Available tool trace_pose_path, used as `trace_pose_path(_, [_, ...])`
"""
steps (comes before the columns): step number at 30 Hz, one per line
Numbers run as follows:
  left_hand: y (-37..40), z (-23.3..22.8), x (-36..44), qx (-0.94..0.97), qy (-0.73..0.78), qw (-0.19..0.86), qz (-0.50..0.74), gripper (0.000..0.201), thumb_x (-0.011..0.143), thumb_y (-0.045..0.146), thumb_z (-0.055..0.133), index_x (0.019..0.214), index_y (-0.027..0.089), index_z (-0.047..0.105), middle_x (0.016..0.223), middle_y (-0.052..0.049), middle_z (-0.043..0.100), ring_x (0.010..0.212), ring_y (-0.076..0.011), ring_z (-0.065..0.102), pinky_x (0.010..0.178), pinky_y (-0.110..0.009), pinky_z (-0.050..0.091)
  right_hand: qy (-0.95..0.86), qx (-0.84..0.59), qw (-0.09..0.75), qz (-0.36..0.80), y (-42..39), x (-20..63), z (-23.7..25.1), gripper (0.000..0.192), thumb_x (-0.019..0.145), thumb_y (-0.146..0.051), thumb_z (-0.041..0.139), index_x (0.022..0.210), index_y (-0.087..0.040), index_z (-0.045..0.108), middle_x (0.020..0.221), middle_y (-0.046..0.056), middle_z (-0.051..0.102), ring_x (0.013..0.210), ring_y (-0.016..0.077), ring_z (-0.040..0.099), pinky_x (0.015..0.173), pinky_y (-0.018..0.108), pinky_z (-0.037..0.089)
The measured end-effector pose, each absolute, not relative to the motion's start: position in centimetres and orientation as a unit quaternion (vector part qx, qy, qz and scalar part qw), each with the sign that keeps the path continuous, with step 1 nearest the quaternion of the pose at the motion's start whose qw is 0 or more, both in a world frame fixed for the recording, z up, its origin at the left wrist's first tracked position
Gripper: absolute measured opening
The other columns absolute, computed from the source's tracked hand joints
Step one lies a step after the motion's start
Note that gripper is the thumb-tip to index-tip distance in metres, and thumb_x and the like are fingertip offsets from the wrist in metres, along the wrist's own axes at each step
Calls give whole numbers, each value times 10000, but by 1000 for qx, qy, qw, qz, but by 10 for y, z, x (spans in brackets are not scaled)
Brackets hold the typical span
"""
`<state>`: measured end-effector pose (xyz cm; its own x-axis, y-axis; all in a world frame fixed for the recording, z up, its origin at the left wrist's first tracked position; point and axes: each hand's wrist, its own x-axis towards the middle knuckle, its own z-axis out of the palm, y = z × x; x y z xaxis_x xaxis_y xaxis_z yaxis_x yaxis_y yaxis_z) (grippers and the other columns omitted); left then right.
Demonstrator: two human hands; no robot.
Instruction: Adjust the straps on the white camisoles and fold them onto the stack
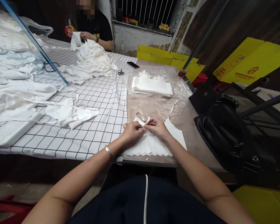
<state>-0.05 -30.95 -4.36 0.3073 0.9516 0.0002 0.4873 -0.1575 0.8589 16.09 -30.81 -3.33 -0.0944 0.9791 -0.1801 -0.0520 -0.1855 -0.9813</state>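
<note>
A small white garment [154, 144] with a scalloped lower edge lies flat at the near edge of the table. My left hand [131, 132] and my right hand [158, 127] rest on its top and both pinch its thin white strap [143, 117], which loops up between them. A silver bangle is on my left wrist. A second strap [173, 108] trails up to the right.
A folded stack of white pieces [152, 85] lies on clear plastic sheet [177, 84] further back. Small scissors [120, 72] and a phone [133, 64] lie beyond. A black bag [226, 130] sits at right. Another person across the table handles a white cloth pile [91, 57].
</note>
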Motion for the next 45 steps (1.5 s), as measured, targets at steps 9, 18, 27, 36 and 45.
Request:
trace_pose_path(9, [-312, -41, 0, 697, 523, 395, 293, 72, 764, 226, 692, 772, 190, 754, 842, -34, 700, 877, -205, 608, 923, -389, 371, -492, -509, 429, 562, -309, 165, -32, 361, 468, -315, 865, 683, -186, 605, 654, -30, 639, 616, 124, 582, 635, 260, 449])
trace_pose_path(18, [-311, -43, 1, 690, 522, 400, 301, 80, 755, 228, 692, 713, 175, 736, 834, -49, 700, 907, -215, 607, 858, -353, 412, -496, -515, 438, 545, -306, 165, -30, 370, 456, -313, 869, 692, -193, 610, 676, -22, 650, 635, 134, 592, 644, 270, 465])
trace_pose_path(27, [-312, -42, 1, 692, 537, 385, 291, 100, 755, 233, 675, 692, 184, 734, 786, -30, 699, 865, -207, 610, 918, -386, 372, -537, -515, 417, 523, -307, 166, -33, 338, 478, -328, 853, 671, -198, 607, 681, -9, 640, 638, 140, 580, 622, 268, 445])
trace_pose_path(36, [-334, -40, -2, 808, 521, 166, 220, 245, 857, 188, 550, 1063, 199, 682, 1242, -115, 611, 1215, -308, 477, 1086, -555, 206, -525, -525, 354, 568, -300, 170, -25, 177, 547, -203, 727, 717, -189, 682, 657, -26, 628, 635, 129, 543, 631, 253, 420])
trace_pose_path(45, [-388, -67, -23, 923, 354, 112, 102, 542, 972, 531, 332, 1449, 282, 397, 1531, -54, 359, 1441, -275, 246, 1169, -522, 128, -277, -448, 349, 775, -226, 137, 8, 58, 770, -141, 569, 813, -174, 591, 865, 77, 711, 822, 178, 660, 745, 309, 531])
